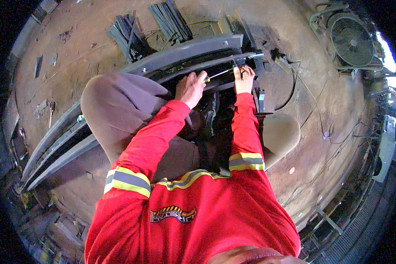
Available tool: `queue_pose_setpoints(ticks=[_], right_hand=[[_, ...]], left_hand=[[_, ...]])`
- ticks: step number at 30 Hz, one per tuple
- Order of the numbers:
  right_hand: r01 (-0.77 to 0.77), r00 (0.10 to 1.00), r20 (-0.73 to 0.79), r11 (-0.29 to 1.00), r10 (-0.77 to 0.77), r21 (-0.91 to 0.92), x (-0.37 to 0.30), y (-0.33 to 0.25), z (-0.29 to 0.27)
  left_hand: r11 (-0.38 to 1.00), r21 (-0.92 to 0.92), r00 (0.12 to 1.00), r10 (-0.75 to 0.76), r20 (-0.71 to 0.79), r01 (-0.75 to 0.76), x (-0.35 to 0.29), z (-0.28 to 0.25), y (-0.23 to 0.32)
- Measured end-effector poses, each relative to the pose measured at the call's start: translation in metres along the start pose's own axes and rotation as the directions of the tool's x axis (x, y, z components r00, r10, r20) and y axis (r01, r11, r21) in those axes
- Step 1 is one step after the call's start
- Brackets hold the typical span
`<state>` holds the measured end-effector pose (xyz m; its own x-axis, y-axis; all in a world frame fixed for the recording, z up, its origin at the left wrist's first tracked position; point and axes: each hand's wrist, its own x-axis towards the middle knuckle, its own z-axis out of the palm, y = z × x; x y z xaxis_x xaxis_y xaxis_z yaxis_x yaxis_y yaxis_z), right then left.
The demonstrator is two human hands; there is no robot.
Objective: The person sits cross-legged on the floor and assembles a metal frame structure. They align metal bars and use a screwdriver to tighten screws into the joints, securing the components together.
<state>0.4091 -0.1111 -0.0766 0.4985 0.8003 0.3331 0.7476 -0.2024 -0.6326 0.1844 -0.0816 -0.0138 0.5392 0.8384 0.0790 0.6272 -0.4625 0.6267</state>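
Observation:
My left hand (191, 89) is closed around the yellow handle of a screwdriver (221, 74). Its thin shaft points right, and its tip ends by the fingers of my right hand (244, 80). Those fingers are bent around a small dark part near the end of a long metal bar; what exactly they grip is hidden. The bar belongs to a long, dark metal frame (185, 49) that curves in the view across my legs. A bright rod end (255, 55) sticks out just beyond my right hand.
Two bundles of dark metal strips (170, 22) lie on the floor beyond the frame. A large fan (351, 39) stands at the far right. Thin cables (310, 90) trail over the brown floor (330, 110). My bent knees flank the work.

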Motion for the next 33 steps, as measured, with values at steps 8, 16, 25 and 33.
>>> queue_pose_setpoints(ticks=[8, 16, 25, 33], right_hand=[[-0.017, 0.999, 0.031, 1.000, 0.016, 0.007, 0.000, -0.005, -0.001], [-0.041, 0.996, 0.077, 0.998, 0.036, 0.054, -0.002, -0.013, -0.008], [-0.181, 0.984, 0.079, 0.902, 0.162, 0.393, -0.016, -0.015, -0.016], [-0.367, 0.930, 0.218, 0.693, 0.298, 0.620, -0.020, -0.009, -0.015]], left_hand=[[0.992, -0.126, 0.995, 0.011, -0.104, -0.024, 0.006, 0.012, 0.001], [0.986, -0.163, 0.989, -0.049, -0.138, 0.026, 0.021, -0.019, 0.031], [0.884, -0.397, 0.949, 0.138, -0.285, -0.248, 0.050, -0.044, 0.112], [0.804, -0.235, 0.800, 0.419, -0.429, -0.547, 0.128, 0.021, 0.141]])
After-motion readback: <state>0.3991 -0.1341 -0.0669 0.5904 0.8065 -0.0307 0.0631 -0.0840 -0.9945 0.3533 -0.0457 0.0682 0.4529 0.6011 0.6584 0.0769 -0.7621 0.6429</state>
